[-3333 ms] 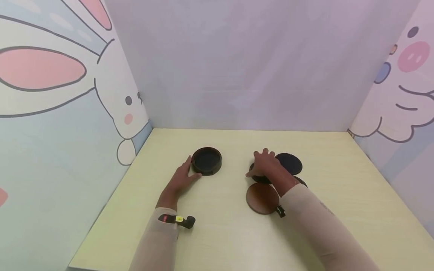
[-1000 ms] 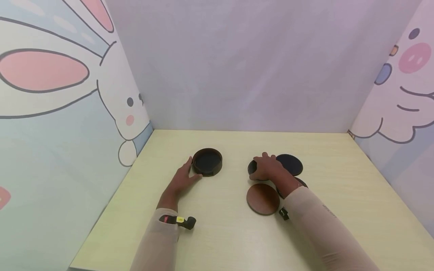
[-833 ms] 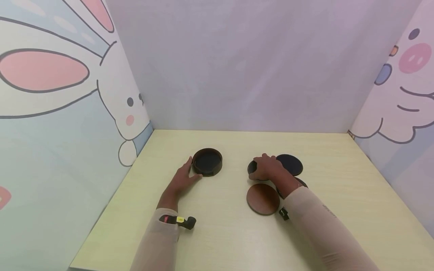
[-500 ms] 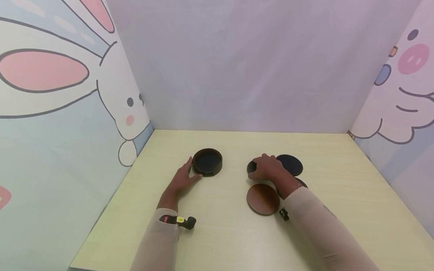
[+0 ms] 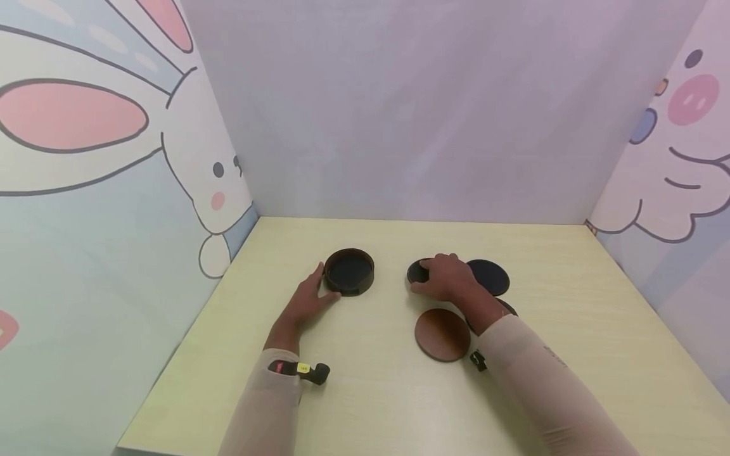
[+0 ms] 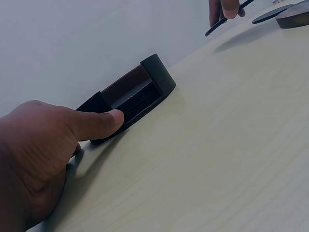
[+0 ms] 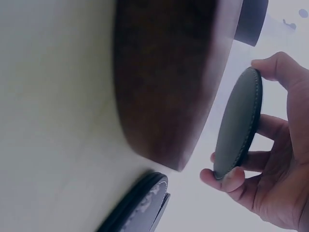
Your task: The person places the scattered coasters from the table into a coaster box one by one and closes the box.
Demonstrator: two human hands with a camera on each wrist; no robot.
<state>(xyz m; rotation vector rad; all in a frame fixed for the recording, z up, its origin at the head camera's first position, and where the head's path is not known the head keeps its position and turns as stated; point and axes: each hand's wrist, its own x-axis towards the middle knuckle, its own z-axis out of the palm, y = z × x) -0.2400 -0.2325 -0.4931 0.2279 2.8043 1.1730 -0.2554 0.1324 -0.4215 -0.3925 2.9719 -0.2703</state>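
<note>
Over the bench (image 5: pixel 365 392), your right hand (image 5: pixel 448 278) pinches the black disc (image 5: pixel 417 273): hold it level while your left hand (image 5: pixel 307 300) grasps the round holder (image 5: pixel 367 283).

Holder (image 5: pixel 349 272): black, with brown on the inner wall. Held coaster (image 7: pixel 239 123): grey-green face, dark edge, pale stitching round the border. Front disc (image 5: pixel 442 335): plain reddish brown. Back disc (image 5: pixel 488 277): black. Table (image 5: pixel 365 392): pale yellow, faint grain. Sleeves (image 5: pixel 262 405): beige. Back wall (image 5: pixel 393 114): pale lilac. Rabbit (image 5: pixel 196 145): white, pink ears, grey outlines. Snout (image 5: pixel 693 100): pink.
</note>
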